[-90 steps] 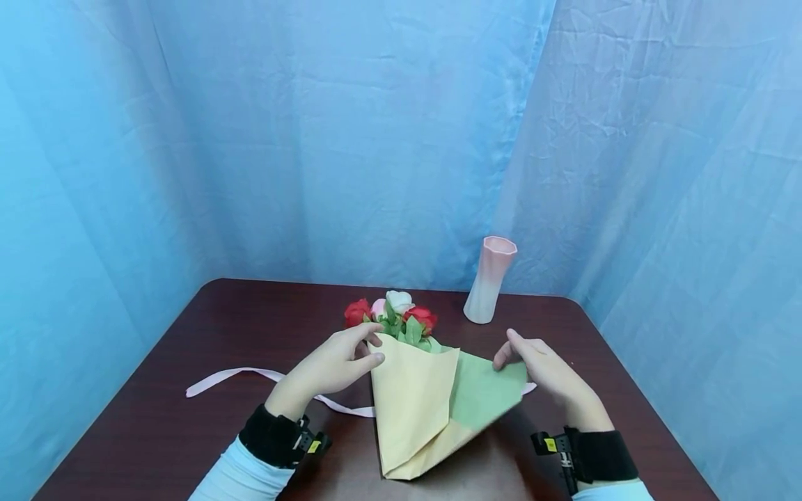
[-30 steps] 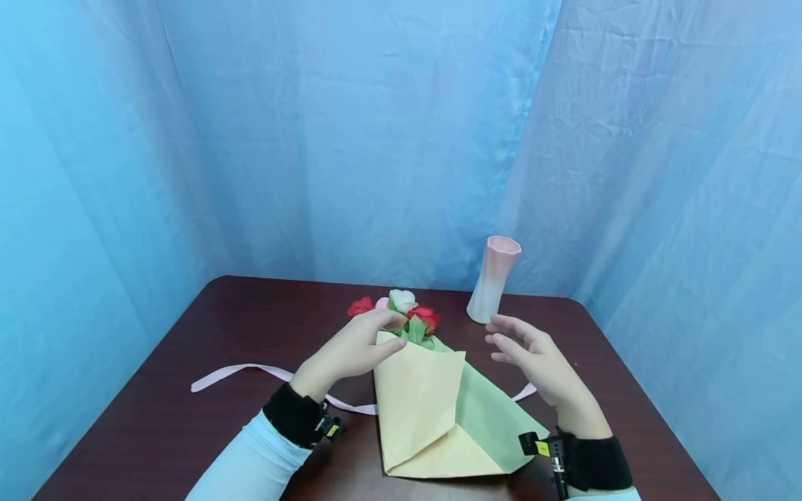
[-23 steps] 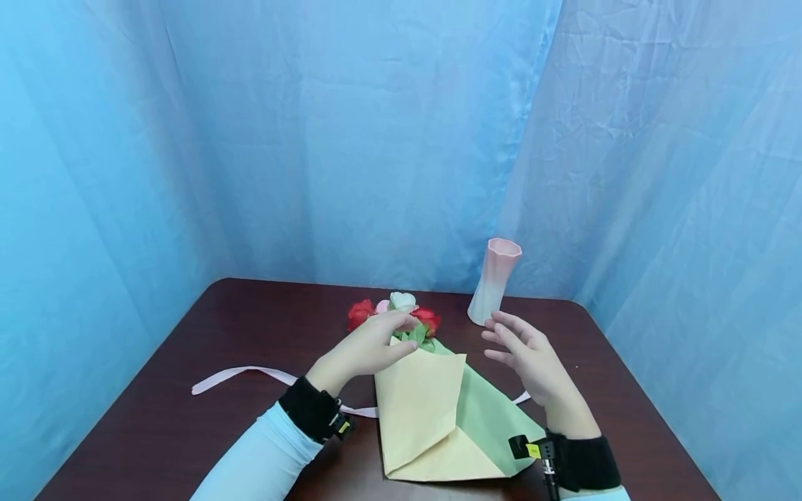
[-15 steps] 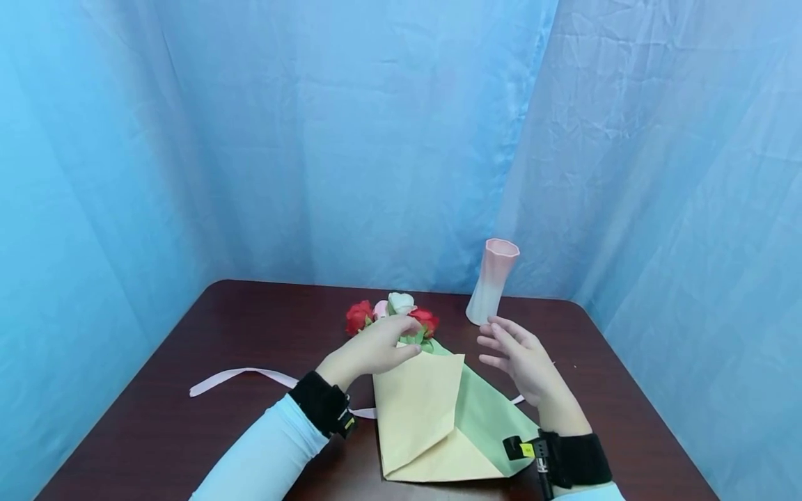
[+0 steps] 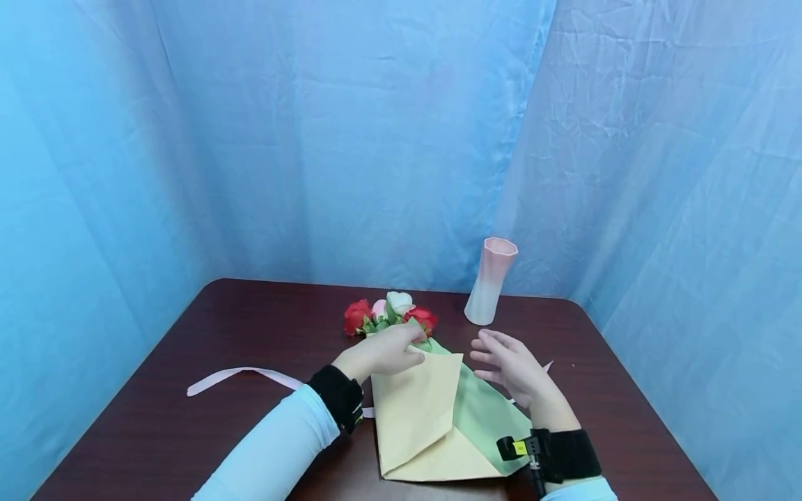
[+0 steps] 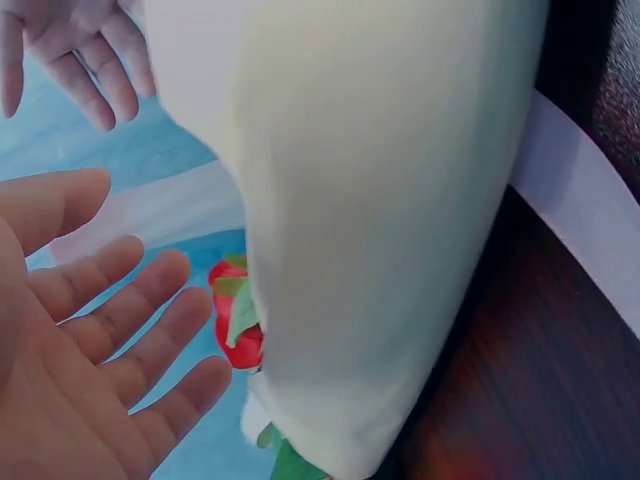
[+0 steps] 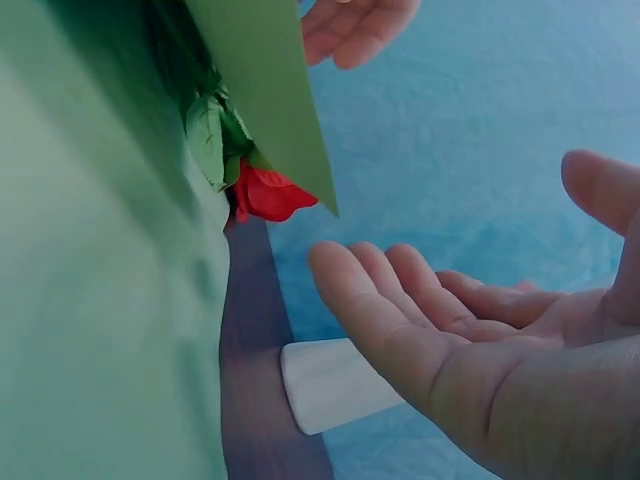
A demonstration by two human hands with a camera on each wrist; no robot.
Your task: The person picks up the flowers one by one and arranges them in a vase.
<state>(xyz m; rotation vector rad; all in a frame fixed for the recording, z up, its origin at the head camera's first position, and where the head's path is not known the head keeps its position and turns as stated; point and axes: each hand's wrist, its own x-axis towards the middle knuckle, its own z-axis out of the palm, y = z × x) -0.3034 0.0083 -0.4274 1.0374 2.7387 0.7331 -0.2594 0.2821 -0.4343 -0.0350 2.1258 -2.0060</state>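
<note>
A bouquet of red, pink and white roses [image 5: 382, 316] lies on the table, wrapped in paper [image 5: 413, 410] that is cream outside and green inside. The left flap is folded over the stems, and the right side [image 5: 485, 410] spreads flat. My left hand [image 5: 385, 351] hovers over the upper edge of the flap, just below the blooms; in the left wrist view its fingers [image 6: 150, 300] are loosely spread and hold nothing. To the right of the paper my right hand [image 5: 514, 369] is raised, with relaxed fingers [image 7: 380, 310] and nothing in them. The stems are hidden inside the wrap.
A pale pink ribbon [image 5: 244, 374] runs under the wrap, its other end showing behind the right wrist. Behind, near the table's far edge, stands a pink and white vase [image 5: 491, 282]. Blue curtains [image 5: 376, 139] enclose the dark table [image 5: 156, 424].
My right hand has let go of the paper's right side, which now lies flatter, and has moved left. My left hand has shifted right across the top of the flap.
</note>
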